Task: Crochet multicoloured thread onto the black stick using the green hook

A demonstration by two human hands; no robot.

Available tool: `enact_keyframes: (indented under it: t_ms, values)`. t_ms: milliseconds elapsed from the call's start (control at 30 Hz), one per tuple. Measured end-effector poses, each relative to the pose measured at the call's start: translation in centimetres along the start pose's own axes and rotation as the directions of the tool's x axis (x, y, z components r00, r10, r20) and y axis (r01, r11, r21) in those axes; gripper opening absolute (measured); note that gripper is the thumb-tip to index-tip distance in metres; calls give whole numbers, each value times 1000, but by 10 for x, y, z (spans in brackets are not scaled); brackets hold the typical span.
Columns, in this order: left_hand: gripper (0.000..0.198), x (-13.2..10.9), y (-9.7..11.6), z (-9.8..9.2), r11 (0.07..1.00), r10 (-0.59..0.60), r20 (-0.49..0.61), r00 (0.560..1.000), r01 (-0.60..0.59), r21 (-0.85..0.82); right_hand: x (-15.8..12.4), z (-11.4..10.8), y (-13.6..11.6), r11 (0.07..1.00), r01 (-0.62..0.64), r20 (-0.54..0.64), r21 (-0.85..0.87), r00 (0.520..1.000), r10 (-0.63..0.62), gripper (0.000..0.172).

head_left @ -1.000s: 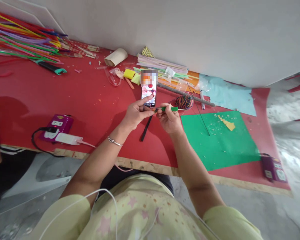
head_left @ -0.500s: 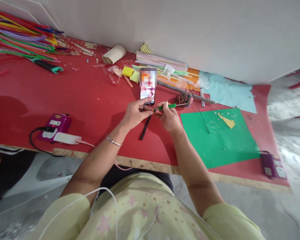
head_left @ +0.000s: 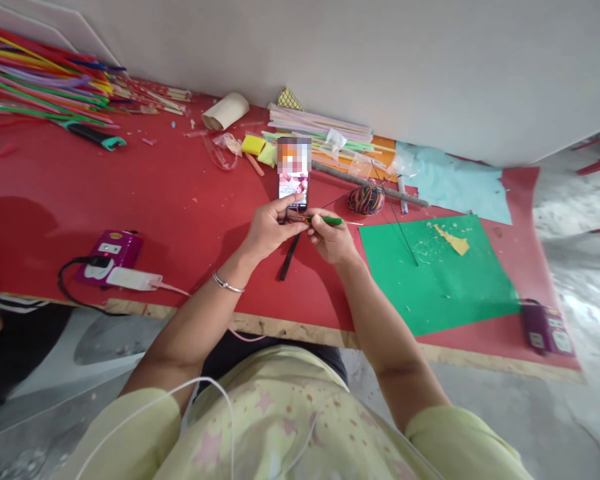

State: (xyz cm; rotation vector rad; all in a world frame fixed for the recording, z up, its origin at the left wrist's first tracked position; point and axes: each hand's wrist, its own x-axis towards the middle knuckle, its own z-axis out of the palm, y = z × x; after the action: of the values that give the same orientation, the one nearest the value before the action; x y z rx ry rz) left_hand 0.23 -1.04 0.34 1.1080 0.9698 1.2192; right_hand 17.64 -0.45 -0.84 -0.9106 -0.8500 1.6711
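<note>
My left hand (head_left: pixel 269 229) and my right hand (head_left: pixel 330 237) meet above the red table (head_left: pixel 170 200). My right hand pinches a thin green-handled hook (head_left: pixel 330 220), its tip pointing left toward my left fingers. My left hand is closed in a pinch on a small piece of multicoloured yarn work (head_left: pixel 296 218), too small to make out well. A strand runs from it to a multicoloured yarn ball (head_left: pixel 366 199) lying just right of my hands. A phone (head_left: pixel 293 175) with a lit screen lies just beyond my fingers. A black strip (head_left: pixel 289 255) lies under my hands.
A green sheet (head_left: pixel 440 280) lies at right with a yellow scrap and a thin wire. Coloured straws (head_left: pixel 45 87) are piled at far left. A purple power strip (head_left: pixel 111 253) with cable sits near the front edge. A paper roll (head_left: pixel 225 111), straw packs and blue paper line the wall.
My right hand has drawn the green hook leftward, closer to my left fingers, so less of the handle sticks out. The view has shifted slightly.
</note>
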Motion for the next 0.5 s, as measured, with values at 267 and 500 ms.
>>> enact_keyframes:
  t_ms: [267,500]
  values:
    - [64,0,6,2,993,-14,22,1000,16,-117,2,-1,3,993,36,-27,115,999,-33,34]
    - [63,1,5,0,991,-17,15,1000,19,-130,2,-1,0,990,76,-58,119,996,-70,32]
